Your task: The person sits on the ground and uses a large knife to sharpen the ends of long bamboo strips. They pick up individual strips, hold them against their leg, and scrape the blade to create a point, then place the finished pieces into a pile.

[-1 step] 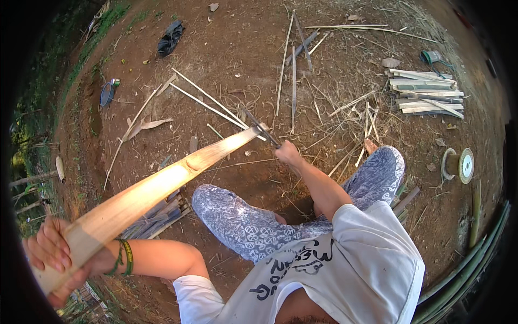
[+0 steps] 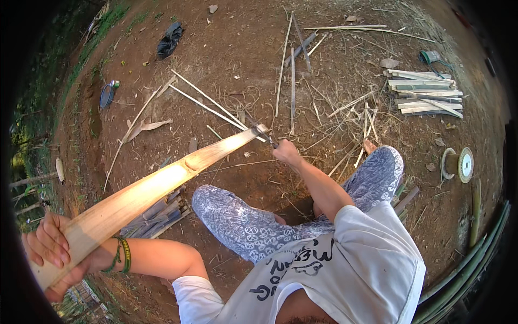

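A long split bamboo piece (image 2: 145,189), pale on its inner face, slants from the lower left up to the middle. My left hand (image 2: 54,248) is closed around its near, wide end, fingers wrapped over the edge. At the far, narrow end, the dark blade of a knife (image 2: 264,133) meets the bamboo tip. My right hand (image 2: 288,153) grips the knife's handle, most of it hidden inside the fist. A raised node shows partway along the bamboo. How deep the blade sits in the tip cannot be made out.
Bamboo slats (image 2: 426,94) lie stacked at the right, near a spool (image 2: 465,165). More strips (image 2: 156,217) are piled under the held piece. Long green poles (image 2: 469,270) lie at lower right. Thin strips (image 2: 208,97) and shavings litter the dirt; a black bag (image 2: 170,40) lies far left.
My right hand has shifted slightly left, and the knife blade has turned at the bamboo tip. My left hand and the bamboo have barely moved.
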Demonstrator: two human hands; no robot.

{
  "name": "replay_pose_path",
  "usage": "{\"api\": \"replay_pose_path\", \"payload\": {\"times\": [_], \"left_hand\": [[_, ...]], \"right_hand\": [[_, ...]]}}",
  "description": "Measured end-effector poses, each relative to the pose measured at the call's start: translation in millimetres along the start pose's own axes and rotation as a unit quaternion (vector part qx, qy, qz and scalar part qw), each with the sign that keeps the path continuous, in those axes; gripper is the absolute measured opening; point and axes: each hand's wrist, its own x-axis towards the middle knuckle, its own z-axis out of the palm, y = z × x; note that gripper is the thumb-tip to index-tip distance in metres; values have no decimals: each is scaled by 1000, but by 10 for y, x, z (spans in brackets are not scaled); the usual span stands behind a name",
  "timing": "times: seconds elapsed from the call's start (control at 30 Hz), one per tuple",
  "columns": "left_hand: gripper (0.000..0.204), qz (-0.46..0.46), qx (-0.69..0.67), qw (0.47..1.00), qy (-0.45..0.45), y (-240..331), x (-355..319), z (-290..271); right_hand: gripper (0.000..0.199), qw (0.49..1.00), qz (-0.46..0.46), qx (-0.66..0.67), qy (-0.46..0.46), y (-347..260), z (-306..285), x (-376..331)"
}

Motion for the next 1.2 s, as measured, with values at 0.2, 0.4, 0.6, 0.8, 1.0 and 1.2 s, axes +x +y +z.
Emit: {"api": "replay_pose_path", "payload": {"times": [0.2, 0.4, 0.6, 0.8, 1.0, 1.2], "left_hand": [[55, -16, -23, 999, 24, 16, -46, 125], [56, -21, -25, 999, -38, -45, -30, 278], [54, -26, -37, 999, -7, -89, -37, 348], [60, -1, 28, 998, 63, -153, -83, 496], [49, 76, 296, 930, 202, -861, 224, 1591], [61, 134, 232, 963, 37, -853, 594, 1938]], "right_hand": [[29, 979, -203, 10, 11, -347, -31, -569], [33, 995, 54, 68, -43, 163, 8, -204], [40, 997, 79, 4, 13, 363, 145, -288], [35, 993, -50, 106, 13, -356, -40, -963], [27, 848, -347, 396, 58, -1833, -726, -1716], [25, 771, -408, 485, 71, -2440, -1252, -1819]]}}
